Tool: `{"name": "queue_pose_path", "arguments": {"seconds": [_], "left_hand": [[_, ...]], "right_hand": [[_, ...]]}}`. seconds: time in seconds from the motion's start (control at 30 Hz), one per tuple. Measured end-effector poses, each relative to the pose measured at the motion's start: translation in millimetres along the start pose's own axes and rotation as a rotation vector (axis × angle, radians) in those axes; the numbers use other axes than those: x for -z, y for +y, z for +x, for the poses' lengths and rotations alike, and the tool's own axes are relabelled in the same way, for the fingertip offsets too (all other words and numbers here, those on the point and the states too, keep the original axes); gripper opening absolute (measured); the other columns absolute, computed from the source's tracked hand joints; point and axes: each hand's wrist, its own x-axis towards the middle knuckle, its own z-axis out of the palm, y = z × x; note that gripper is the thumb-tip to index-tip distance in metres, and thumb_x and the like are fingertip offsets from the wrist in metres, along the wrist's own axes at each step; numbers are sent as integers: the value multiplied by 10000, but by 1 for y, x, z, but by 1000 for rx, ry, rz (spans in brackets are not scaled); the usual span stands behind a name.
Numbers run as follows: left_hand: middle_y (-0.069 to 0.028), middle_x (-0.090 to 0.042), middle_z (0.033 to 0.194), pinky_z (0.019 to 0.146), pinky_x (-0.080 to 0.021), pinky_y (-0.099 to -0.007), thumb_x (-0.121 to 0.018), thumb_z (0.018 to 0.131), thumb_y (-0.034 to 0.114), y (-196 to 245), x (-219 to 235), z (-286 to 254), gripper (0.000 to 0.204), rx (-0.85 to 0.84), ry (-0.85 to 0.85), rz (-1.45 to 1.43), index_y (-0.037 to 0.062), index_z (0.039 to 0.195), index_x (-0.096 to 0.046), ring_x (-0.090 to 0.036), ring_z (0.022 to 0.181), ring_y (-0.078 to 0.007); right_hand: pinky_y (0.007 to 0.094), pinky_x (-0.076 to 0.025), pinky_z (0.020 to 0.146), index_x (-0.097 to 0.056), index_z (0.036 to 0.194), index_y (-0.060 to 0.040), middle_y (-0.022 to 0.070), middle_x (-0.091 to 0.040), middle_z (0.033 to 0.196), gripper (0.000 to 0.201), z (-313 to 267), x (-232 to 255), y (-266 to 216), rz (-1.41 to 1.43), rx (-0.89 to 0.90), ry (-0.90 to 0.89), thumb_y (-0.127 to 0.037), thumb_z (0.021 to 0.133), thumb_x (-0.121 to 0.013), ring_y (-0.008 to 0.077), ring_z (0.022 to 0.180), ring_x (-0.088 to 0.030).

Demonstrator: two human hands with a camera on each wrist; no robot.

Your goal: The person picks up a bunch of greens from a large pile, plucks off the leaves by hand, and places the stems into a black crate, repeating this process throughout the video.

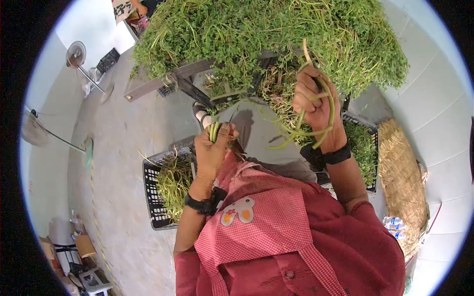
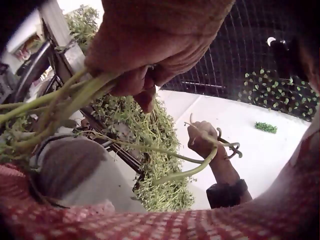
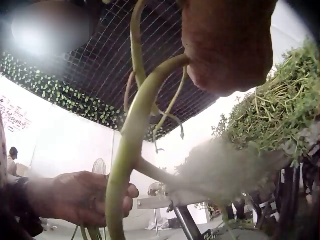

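My right hand [image 1: 316, 101] is raised in front of the leafy heap, its fingers curled around several thick, curved green stems [image 3: 131, 130]. The stems bend down past the wrist, and a pale end sticks up above the fist. Lower and to the left, my left hand [image 1: 210, 153] pinches a small bunch of green stems [image 1: 214, 131] between thumb and fingers. In the left wrist view that bunch [image 2: 60, 112] runs out to the left from the fingers. The hands are well apart. A big heap of leafy green plants [image 1: 261, 29] lies on the table beyond them.
The table's frame edge [image 1: 153, 85] runs below the heap. A black crate [image 1: 150, 197] of cut stems stands at the left, another crate [image 1: 376, 153] of greens at the right. A straw-coloured bundle [image 1: 401, 167] lies farther right. Two fans [image 1: 76, 54] stand left.
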Motion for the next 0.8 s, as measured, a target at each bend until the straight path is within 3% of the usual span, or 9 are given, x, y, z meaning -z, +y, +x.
{"name": "queue_pose_path", "arguments": {"seconds": [0.17, 0.27, 0.33, 0.37, 0.43, 0.47, 0.57, 0.7, 0.8], "left_hand": [[-45, -651, 792, 686, -464, -214, -576, 887, 182, -3, -5, 0, 225, -36, -37, -9, -38, 908, -617, -595, 727, -86], [-29, -645, 837, 572, -430, -197, -560, 889, 152, 5, -10, -2, 185, -60, -90, 101, 2, 979, -620, -526, 645, -63], [-63, -635, 985, 717, -472, -255, -561, 859, 62, 3, -13, 2, 193, -411, -319, 334, 9, 1039, -604, -581, 814, -130], [-63, -635, 985, 717, -472, -255, -561, 859, 62, 4, -17, 2, 193, -404, -318, 330, 9, 1039, -604, -581, 814, -130], [-95, -582, 1126, 829, -458, -299, -542, 759, -55, 13, -34, 1, 326, -479, -544, 212, 54, 1061, -601, -573, 978, -238], [-101, -568, 1128, 805, -472, -319, -558, 721, -50, 14, -41, 1, 397, -547, -553, 217, 70, 1099, -581, -580, 945, -281], [-107, -575, 1078, 774, -479, -342, -564, 707, -27, 1, -38, 7, 413, -514, -643, 473, 78, 1106, -576, -583, 892, -308], [-129, -574, 1031, 741, -478, -373, -569, 694, -1, 7, -34, 3, 412, -522, -594, 579, 81, 1097, -577, -578, 845, -334], [-191, -575, 1019, 793, -466, -371, -546, 752, 37, 13, -33, 0, 316, -462, -612, 627, 6, 1066, -557, -562, 905, -389]], "right_hand": [[274, -264, 389, -455, 834, -93, -9, -329, 617, 262, -4, 3, 2, 30, -107, -126, -291, 959, -339, 120, 443, -312], [278, -261, 392, -447, 819, -104, -10, -316, 607, 274, -4, -2, 4, 53, -174, -191, -306, 963, -330, 121, 449, -311], [279, -262, 391, -443, 814, -108, -11, -311, 601, 279, -5, -8, 5, 61, -195, -215, -314, 964, -328, 120, 448, -311], [280, -262, 388, -445, 812, -110, -12, -305, 594, 286, -4, -11, 6, 57, -191, -202, -319, 965, -324, 121, 442, -306], [280, -262, 384, -446, 810, -112, -13, -298, 588, 292, -3, -13, 6, 51, -188, -183, -325, 966, -320, 121, 436, -301], [278, -258, 381, -447, 807, -111, -14, -294, 585, 296, -1, -14, 6, 54, -215, -184, -323, 967, -317, 119, 433, -296], [271, -249, 374, -451, 803, -108, -17, -289, 581, 297, 1, -12, 1, 51, -216, -165, -315, 966, -316, 112, 429, -284], [260, -231, 366, -455, 795, -102, -21, -285, 573, 284, 2, -7, -4, 4, -101, -45, -294, 962, -329, 98, 425, -260], [254, -221, 365, -459, 784, -107, -25, -279, 566, 272, 6, -1, -4, -40, -60, -42, -286, 956, -347, 92, 429, -250]]}}
